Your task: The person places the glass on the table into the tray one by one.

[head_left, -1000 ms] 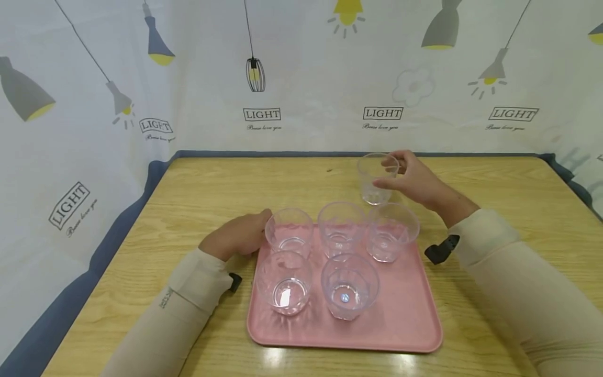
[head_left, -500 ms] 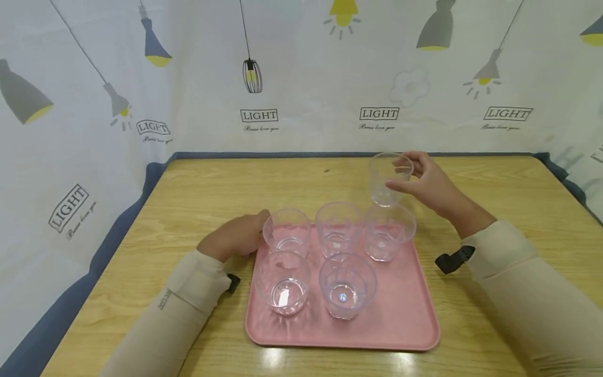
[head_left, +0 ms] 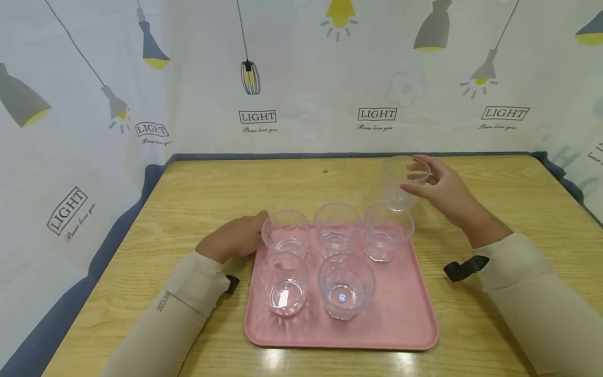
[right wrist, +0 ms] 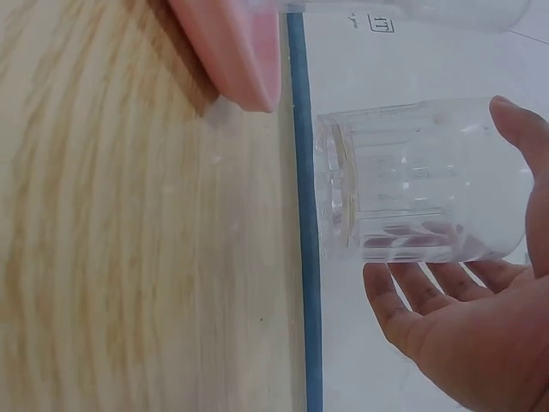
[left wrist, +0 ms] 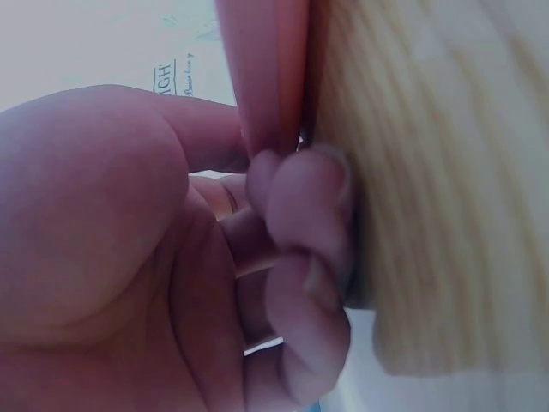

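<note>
A clear plastic cup (head_left: 399,186) is held by my right hand (head_left: 449,196) beyond the tray's far right corner, its mouth upward. In the right wrist view the thumb lies on one side of this cup (right wrist: 412,184) and the fingers on the other. My left hand (head_left: 235,235) grips the far left corner of a pink tray (head_left: 405,319). Curled fingers (left wrist: 304,202) meet the tray edge (left wrist: 270,69) in the left wrist view. Several matching cups stand on the tray, three in the far row and two in front, among them the front left cup (head_left: 282,285).
The tray lies on a wooden table (head_left: 212,183) whose far edge meets a white curtain (head_left: 306,78) printed with lamps. Bare tray surface shows at the front right. A black wrist strap (head_left: 466,268) hangs under the right sleeve.
My right hand has moved to the right with the cup. The left hand stays at the tray corner, and the cups on the tray keep their places.
</note>
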The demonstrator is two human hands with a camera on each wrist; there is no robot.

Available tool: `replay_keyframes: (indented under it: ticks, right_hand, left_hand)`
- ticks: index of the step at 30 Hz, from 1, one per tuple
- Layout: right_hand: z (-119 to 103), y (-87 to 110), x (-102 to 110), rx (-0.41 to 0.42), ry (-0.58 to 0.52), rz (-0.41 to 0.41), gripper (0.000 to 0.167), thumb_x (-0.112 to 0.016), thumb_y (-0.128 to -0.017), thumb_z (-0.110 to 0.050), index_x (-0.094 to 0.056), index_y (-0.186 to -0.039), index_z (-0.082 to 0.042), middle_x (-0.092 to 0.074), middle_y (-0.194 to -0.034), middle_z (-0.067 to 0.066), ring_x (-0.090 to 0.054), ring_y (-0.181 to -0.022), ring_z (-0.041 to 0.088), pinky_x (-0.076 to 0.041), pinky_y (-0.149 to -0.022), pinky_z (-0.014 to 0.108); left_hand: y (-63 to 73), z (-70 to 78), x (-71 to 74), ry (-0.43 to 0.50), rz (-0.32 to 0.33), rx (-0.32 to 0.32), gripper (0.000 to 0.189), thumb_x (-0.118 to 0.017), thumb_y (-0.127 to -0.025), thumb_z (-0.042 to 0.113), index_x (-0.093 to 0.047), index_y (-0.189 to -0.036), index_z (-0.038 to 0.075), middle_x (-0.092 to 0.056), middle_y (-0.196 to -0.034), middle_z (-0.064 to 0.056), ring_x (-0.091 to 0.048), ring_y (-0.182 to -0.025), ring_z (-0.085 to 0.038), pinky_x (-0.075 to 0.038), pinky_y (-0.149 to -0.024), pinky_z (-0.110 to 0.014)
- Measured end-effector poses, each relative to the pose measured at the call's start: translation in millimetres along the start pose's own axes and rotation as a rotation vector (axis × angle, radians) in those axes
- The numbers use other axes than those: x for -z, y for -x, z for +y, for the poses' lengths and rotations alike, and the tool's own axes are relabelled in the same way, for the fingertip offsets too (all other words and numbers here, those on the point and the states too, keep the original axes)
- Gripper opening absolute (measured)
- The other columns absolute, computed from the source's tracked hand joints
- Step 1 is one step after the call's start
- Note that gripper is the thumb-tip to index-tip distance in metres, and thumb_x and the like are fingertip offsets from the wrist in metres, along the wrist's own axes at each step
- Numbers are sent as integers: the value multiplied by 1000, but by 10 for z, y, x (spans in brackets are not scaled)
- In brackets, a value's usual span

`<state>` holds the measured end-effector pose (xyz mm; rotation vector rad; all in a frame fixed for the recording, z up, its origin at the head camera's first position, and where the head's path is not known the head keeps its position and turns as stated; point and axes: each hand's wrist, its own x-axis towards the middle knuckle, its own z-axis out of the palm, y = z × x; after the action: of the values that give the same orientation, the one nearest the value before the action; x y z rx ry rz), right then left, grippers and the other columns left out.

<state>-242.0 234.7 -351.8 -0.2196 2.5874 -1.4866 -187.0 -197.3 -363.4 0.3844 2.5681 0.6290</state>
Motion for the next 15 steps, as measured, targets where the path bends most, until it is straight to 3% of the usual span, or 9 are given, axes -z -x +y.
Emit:
replay_keyframes:
  ticks: [6,15]
  right_hand:
    - [56,51,33,6,-36,8,82,-70,-94,-34,-21,-159,-21,-39,-153,9,-47,-133,20,-43,-89,10]
    - [100,185,31,9,-191,-33,78,-69,-95,-19,-18,-154,-16,-41,-153,7,-50,-133,12,-49,-92,12]
  left_hand:
    - [-16,-28,-23,1,1,4,13,-51,-101,21,-50,-110,12,-59,-82,-9,-56,-57,-19,-48,-53,-30]
    - [-22,-28,-33,-3,10,4,14,-50,-102,25,-50,-110,13,-59,-82,-8,-56,-56,-19,-48,-54,-30]
